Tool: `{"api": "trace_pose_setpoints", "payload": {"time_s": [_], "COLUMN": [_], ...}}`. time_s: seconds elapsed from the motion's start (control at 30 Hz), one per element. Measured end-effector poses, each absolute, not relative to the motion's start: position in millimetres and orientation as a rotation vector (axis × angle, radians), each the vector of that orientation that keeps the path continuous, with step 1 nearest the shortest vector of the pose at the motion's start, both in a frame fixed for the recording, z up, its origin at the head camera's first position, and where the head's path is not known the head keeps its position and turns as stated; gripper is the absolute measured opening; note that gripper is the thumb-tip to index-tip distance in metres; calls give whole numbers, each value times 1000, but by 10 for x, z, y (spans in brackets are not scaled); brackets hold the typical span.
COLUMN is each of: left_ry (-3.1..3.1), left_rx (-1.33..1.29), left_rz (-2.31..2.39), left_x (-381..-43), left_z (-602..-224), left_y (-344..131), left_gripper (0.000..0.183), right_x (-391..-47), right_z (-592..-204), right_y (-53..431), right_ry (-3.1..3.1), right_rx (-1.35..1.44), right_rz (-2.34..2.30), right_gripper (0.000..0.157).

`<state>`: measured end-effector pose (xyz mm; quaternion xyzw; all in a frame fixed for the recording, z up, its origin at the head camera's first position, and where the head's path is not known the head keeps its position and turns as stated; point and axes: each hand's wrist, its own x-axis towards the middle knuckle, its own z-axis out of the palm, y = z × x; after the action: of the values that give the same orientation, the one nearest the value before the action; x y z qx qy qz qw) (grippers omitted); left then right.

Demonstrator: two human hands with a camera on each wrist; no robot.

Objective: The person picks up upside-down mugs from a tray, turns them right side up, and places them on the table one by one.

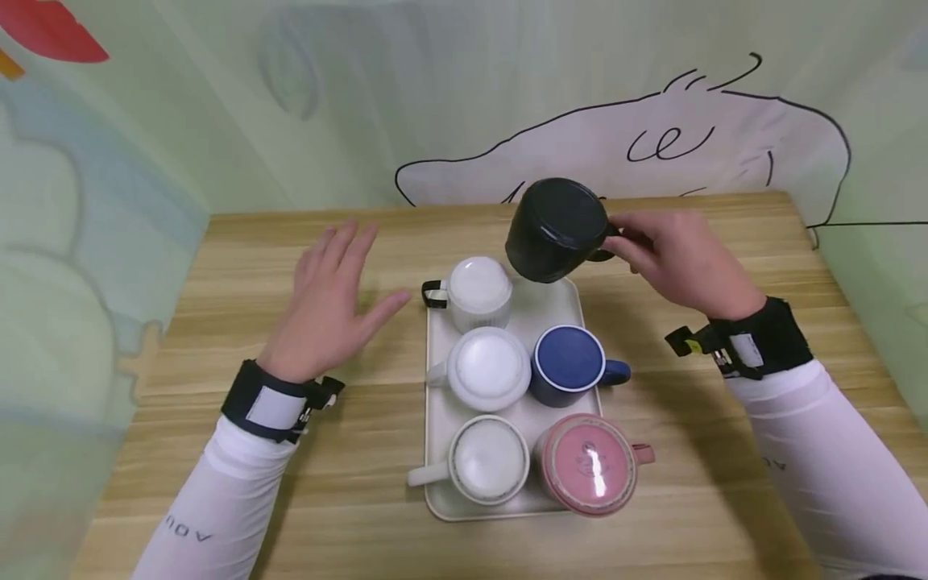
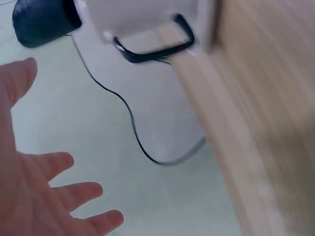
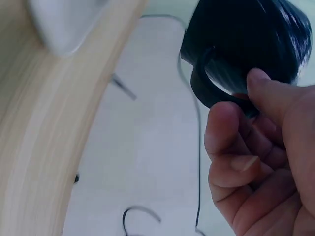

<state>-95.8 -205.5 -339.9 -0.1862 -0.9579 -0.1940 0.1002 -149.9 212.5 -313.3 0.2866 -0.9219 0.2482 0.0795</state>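
My right hand [image 1: 677, 258] pinches the handle of a black mug [image 1: 554, 234], which is tilted with its base toward the head camera, over the far right part of a white tray [image 1: 540, 298]. In the right wrist view, thumb and fingers close on the mug's handle [image 3: 211, 88]. My left hand [image 1: 326, 306] hovers left of the tray, fingers spread and holding nothing. Nearest to it is a white mug with a black handle [image 1: 478, 290], upside down on the tray. That handle [image 2: 157, 51] also shows in the left wrist view.
Other upside-down mugs stand on the tray: two white ones [image 1: 489, 370] [image 1: 489, 461] on the left, a blue one [image 1: 569, 358] and a pink one [image 1: 590, 466] on the right. Their handles stick out past the tray's sides. A wall with line drawings [image 1: 652, 137] borders the wooden table [image 1: 362, 499].
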Motion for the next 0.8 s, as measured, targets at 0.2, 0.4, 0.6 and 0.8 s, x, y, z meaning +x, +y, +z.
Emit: {"api": "trace_pose_setpoints", "payload": {"time_s": [0.2, 0.4, 0.6, 0.8], "left_ry": [-2717, -2676, -2594, -2468], "left_rx": [-655, -680, -673, -594], "left_rz": [-815, -1007, -1365, -1698], "left_x": [-1080, -1169, -1222, -1282], "left_z": [-3273, -3135, -3043, -2995], "left_y": [-1861, -1615, -1332, -1083], "left_gripper": [80, 72, 56, 42], "right_x": [-1535, -1584, -1620, -1617], "right_z": [-2997, -2910, -2889, -2886], "right_y": [1937, 1717, 1502, 1318], "right_ry": [-2709, -2655, -2626, -2548], "right_rx": [759, 723, 705, 746], "right_rz": [909, 1190, 1510, 1835], "right_gripper": [23, 21, 19, 24]}}
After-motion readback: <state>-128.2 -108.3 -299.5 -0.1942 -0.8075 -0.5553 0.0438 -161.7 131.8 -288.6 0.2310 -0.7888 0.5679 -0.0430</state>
